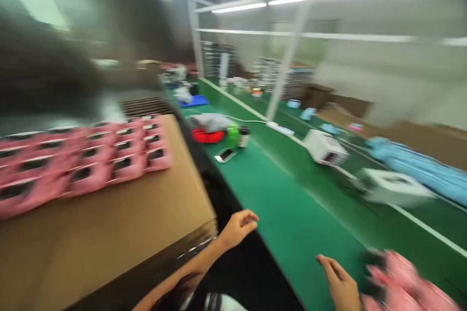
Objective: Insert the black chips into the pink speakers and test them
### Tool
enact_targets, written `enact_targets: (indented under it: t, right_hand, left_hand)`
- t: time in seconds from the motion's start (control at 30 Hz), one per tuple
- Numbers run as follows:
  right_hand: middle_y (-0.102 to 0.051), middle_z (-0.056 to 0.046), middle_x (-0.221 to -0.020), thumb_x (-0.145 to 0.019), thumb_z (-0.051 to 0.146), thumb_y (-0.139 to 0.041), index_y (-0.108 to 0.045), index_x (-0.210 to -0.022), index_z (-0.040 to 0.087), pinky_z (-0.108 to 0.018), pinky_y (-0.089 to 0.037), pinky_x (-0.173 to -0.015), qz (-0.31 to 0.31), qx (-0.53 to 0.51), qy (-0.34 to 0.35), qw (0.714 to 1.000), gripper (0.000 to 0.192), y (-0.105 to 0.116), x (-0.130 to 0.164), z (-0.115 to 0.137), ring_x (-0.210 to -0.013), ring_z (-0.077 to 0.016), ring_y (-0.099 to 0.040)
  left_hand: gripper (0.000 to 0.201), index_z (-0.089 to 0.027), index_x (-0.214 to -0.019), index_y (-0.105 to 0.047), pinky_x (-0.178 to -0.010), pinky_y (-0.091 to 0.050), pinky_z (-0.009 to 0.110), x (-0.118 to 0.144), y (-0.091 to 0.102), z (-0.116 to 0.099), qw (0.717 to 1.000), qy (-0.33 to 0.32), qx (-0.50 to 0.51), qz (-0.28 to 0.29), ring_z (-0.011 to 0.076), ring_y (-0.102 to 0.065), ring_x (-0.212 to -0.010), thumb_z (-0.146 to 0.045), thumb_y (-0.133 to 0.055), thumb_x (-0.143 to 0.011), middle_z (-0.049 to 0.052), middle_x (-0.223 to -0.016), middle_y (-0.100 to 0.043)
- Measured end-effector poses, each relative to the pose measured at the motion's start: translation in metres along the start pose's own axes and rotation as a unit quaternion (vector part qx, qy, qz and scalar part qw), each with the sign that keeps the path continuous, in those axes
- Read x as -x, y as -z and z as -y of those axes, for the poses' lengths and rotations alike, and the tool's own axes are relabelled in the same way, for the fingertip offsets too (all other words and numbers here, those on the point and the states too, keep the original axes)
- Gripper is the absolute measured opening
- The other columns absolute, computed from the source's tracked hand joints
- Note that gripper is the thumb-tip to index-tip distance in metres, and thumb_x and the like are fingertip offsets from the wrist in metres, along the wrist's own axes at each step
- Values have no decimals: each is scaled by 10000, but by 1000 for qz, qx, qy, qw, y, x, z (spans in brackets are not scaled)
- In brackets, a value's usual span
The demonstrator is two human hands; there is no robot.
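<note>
My left hand [238, 228] hovers over the near edge of the green work surface [270, 194], its fingers loosely curved and apart with nothing between them. Lower right, my right hand [341, 284] reaches in above the same surface, fingers stretched out and holding nothing. Close beside it lies a pile of pink items with black parts [401, 282], blurred by motion and cut off by the frame. To the left, several similar pink items [124, 160] with dark openings stand in rows on a brown cardboard sheet [153, 218]. What exactly they are, I cannot tell.
Farther along the bench are a phone [225, 155], a green container [232, 135], a dark bottle [243, 136], a red and grey bundle [207, 129] and a blue tray [195, 101]. White boxy devices [324, 147] and light-blue items [419, 165] line the right side. A white post [288, 58] rises there.
</note>
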State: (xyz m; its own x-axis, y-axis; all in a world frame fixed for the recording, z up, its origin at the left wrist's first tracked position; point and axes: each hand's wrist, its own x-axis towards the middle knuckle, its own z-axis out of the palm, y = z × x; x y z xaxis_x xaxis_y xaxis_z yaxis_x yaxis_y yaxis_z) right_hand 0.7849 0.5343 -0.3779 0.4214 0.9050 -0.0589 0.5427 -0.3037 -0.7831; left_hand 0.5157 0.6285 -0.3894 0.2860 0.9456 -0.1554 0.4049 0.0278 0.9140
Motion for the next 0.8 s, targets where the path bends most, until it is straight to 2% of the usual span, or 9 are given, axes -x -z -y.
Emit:
enact_targets:
  t: [0.1, 0.17, 0.2, 0.3, 0.4, 0.5, 0.6, 0.7, 0.8]
  right_hand:
    - [-606, -60, -630, -756, 767, -393, -569, -619, 248, -395, -540, -585, 153, -3, 119, 981, 565, -144, 9, 120, -620, -257, -610]
    - [-613, -51, -647, -811, 669, -412, -634, -743, 221, -362, -544, -618, 255, 0, 203, 945, 505, -246, 35, 212, -638, -236, -615]
    - [-606, -35, -642, -856, 589, -433, -656, -849, 191, -340, -540, -621, 299, 8, 235, 925, 457, -294, 52, 256, -629, -212, -611]
    - [-658, -26, -818, -948, 404, -516, -619, -1088, 139, -323, -541, -673, 370, 63, 295, 879, 317, -415, 99, 365, -678, -147, -627]
    - [-644, -76, -1090, -940, 350, -583, -601, -1143, 141, -374, -554, -791, 382, 120, 316, 860, 292, -490, 127, 415, -904, -179, -646]
    - [-619, -89, -1167, -934, 323, -596, -588, -1182, 142, -416, -547, -843, 372, 157, 321, 857, 308, -514, 131, 412, -991, -211, -633]
    - [-618, -88, -1173, -943, 321, -581, -591, -1175, 145, -427, -539, -861, 352, 155, 333, 861, 291, -493, 108, 378, -1005, -213, -630]
    - [-655, -62, -1070, -947, 313, -576, -635, -1057, 138, -404, -541, -851, 344, 130, 342, 865, 215, -433, 71, 322, -960, -194, -642]
    - [-670, -27, -921, -944, 304, -582, -650, -916, 134, -351, -552, -791, 316, 107, 319, 887, 185, -345, 38, 248, -851, -160, -651]
  left_hand:
    - [218, -155, -1049, -680, -822, -532, 278, 71, 204, 61, 970, 78, -69, -222, 159, -662, -887, -231, -558, -885, 37, -961, -711]
    - [233, -142, -1114, -633, -911, -519, 369, 122, 311, 96, 924, 135, -131, -334, 190, -634, -1012, -221, -558, -907, 74, -1114, -665]
    - [250, -139, -1143, -610, -940, -508, 413, 144, 352, 110, 901, 160, -160, -369, 206, -616, -1060, -232, -560, -917, 89, -1177, -634]
    - [301, -148, -1199, -574, -950, -506, 465, 180, 422, 143, 868, 214, -233, -382, 229, -592, -1106, -277, -569, -927, 104, -1255, -584]
    - [360, -156, -1246, -550, -912, -534, 455, 182, 439, 168, 863, 254, -296, -323, 230, -608, -1073, -274, -598, -910, 107, -1257, -580]
    - [374, -162, -1276, -535, -884, -546, 438, 177, 442, 183, 845, 275, -359, -285, 241, -596, -1095, -227, -587, -911, 109, -1271, -568]
    - [289, -181, -1205, -613, -869, -541, 431, 180, 444, 184, 824, 262, -419, -278, 303, -523, -1198, -214, -515, -935, 141, -1332, -523]
    - [277, -161, -1138, -665, -952, -484, 490, 182, 436, 175, 814, 223, -464, -268, 353, -478, -1223, -242, -485, -944, 177, -1317, -531]
    - [295, -81, -1165, -621, -930, -470, 566, 146, 406, 166, 819, 179, -475, -268, 384, -491, -1193, -184, -455, -944, 227, -1202, -577]
